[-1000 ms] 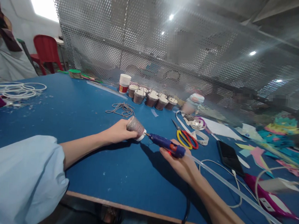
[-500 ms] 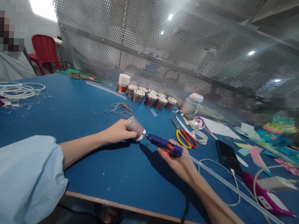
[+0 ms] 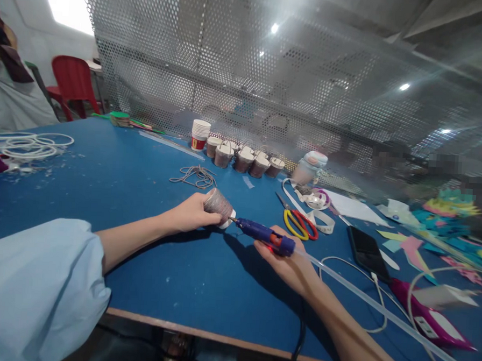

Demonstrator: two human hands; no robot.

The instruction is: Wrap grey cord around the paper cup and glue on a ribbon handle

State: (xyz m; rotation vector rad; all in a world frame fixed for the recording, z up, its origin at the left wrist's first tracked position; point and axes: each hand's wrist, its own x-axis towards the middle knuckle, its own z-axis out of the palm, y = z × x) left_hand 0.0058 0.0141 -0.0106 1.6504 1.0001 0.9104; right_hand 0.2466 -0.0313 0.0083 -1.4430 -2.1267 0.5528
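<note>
My left hand [image 3: 194,212] is wrapped round a small paper cup [image 3: 219,203] whose side is covered in greyish-brown cord. The cup lies tilted just above the blue table, its white end turned to the right. In my right hand [image 3: 287,264] is a blue glue gun [image 3: 262,234], with a red light glowing near the fingers. Its metal tip meets, or nearly meets, the white edge of the cup. A long clear glue stick [image 3: 364,292] runs out of the gun's back end. Beyond my left hand lies a loose bundle of grey cord [image 3: 196,176].
Several cord-covered cups [image 3: 244,160] stand along the back beside a stack of paper cups [image 3: 200,135]. Scissors [image 3: 299,222], a measuring tape [image 3: 322,220] and a phone [image 3: 367,253] lie to the right. White cord coils [image 3: 36,145] sit at left. A person [image 3: 7,93] is at far left.
Almost nothing differs. The cup and both hands hold nearly the same place, with the glue gun's tip still at the cup's white edge.
</note>
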